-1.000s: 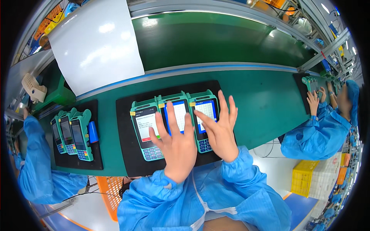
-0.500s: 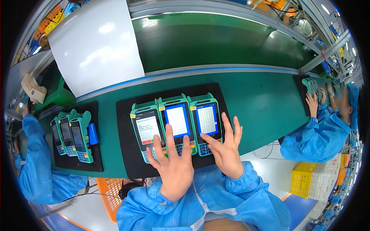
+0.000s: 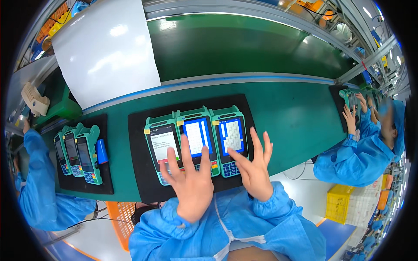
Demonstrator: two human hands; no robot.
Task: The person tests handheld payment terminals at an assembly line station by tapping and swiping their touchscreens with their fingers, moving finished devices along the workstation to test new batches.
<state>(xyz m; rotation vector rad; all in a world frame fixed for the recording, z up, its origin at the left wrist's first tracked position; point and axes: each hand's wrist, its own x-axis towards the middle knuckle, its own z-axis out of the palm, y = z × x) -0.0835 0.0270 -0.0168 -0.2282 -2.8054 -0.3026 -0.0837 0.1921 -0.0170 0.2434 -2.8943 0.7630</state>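
Observation:
Three payment terminals with mint-green frames stand side by side on a black mat [image 3: 141, 178]. The left terminal [image 3: 163, 141] shows a white page of text; the middle terminal [image 3: 198, 132] and the right terminal [image 3: 230, 135] show white grids with blue areas. Over the lower parts of the left and middle terminals hovers my left hand [image 3: 193, 189], its fingers spread, hiding some of their keys; fingertip contact is unclear. My right hand [image 3: 256, 174] is open, its index fingertip at the lower left of the right terminal's screen. Neither hand grips anything.
More terminals [image 3: 87, 154] and a blue cylinder-like piece [image 3: 102, 151] lie on another mat at left. A white sheet [image 3: 106, 52] hangs behind the green bench [image 3: 287, 113]. A co-worker [image 3: 355, 152] handles a terminal at right; a yellow crate [image 3: 339, 202] stands on the floor.
On the right terminal's screen, blue now runs down the grid's left side. The middle screen also has an added blue strip. My left hand has shifted slightly up; the co-worker's hand has lifted.

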